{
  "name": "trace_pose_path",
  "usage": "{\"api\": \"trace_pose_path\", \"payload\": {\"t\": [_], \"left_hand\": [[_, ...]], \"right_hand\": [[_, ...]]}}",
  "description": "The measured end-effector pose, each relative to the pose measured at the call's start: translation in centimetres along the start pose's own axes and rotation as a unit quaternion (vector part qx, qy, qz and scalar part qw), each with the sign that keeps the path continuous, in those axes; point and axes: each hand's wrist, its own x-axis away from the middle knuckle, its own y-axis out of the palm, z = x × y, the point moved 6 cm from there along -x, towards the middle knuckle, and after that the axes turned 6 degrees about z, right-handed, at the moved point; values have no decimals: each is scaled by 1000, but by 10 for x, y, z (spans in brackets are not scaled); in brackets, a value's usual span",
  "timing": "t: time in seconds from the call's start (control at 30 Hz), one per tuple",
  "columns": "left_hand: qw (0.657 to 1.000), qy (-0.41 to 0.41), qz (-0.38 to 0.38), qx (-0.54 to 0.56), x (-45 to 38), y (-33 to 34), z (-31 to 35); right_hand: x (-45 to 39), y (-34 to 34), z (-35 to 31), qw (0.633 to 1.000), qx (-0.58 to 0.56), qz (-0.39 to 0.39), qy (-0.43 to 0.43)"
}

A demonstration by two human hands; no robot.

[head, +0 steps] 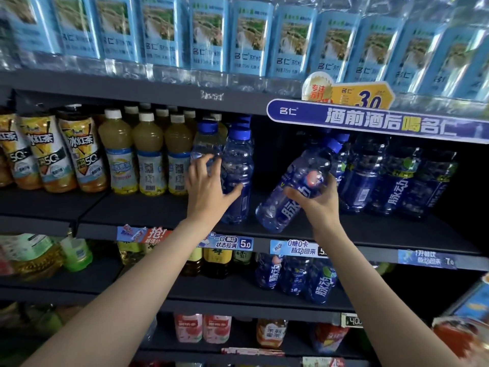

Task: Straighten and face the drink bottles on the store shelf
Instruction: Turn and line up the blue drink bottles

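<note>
Blue drink bottle (296, 184) leans over in my right hand (315, 200), its cap pointing up to the right, its bottom near the front edge of the middle shelf (164, 207). My fingers curl tight around its middle. My left hand (206, 189) holds a standing blue-cap bottle (236, 176), thumb on its front, beside the yellow juice bottles (148, 154).

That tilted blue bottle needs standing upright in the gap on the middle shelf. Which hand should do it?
Right. The right hand already grips the tilted blue bottle above the gap. The left hand holds an upright blue bottle beside it.
</note>
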Motion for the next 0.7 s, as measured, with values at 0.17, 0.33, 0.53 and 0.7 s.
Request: {"api": "trace_pose_path", "payload": {"t": [0.17,0.33,0.53,0.7], "left_hand": [[1000,0,-8,1,0,1,-3],[1000,12,6,-3,2,4,-6],[999,30,41,6,4,9,-9],[998,27,47,17,5,11,-11]], "right_hand": [[-2,16,1,991,109,-9,-74],[-10,34,2,972,184,-14,-143],[-4,38,23,945,272,-5,-181],[-35,61,38,941,294,38,-166]]}}
